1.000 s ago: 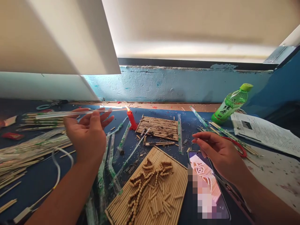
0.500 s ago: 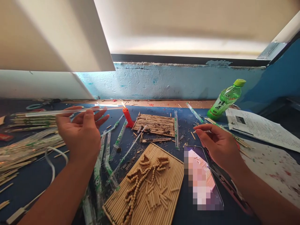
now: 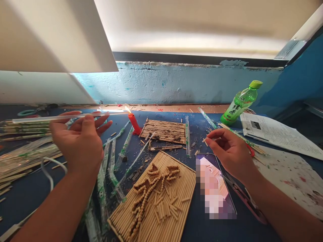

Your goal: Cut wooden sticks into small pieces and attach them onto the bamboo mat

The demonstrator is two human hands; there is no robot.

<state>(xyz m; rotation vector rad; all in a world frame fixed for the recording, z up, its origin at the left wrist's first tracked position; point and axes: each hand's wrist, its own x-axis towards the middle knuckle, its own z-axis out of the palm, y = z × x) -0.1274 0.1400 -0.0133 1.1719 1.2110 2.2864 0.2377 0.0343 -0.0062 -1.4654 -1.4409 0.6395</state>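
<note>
My left hand [image 3: 79, 139] pinches a long translucent glue stick [image 3: 32, 119] between thumb and fingers. The stick lies nearly level, its far end at the flame of a lit red candle [image 3: 135, 125]. My right hand [image 3: 228, 149] is closed, thumb and forefinger pinching a short wooden stick piece [image 3: 204, 140] above the table, beside a phone [image 3: 230, 201] with a partly blurred screen. Between my forearms lies a panel of wooden sticks [image 3: 121, 215] bearing a raised, branching shape of small round pieces [image 3: 143, 195] and several loose short sticks [image 3: 164, 209].
Behind the panel are a smaller, dirt-marked stick mat [image 3: 164, 130] and a cutter knife [image 3: 166, 148]. Empty plastic sleeves [image 3: 102, 181] and stick bundles [image 3: 30, 127] lie left. Scissors [image 3: 243, 198], papers [image 3: 275, 136] and a green tea bottle [image 3: 239, 104] are right.
The whole view has shifted slightly left and up. My left hand has moved a little left, with the glue stick still at the flame. The short stick in my right fingers shows more clearly.
</note>
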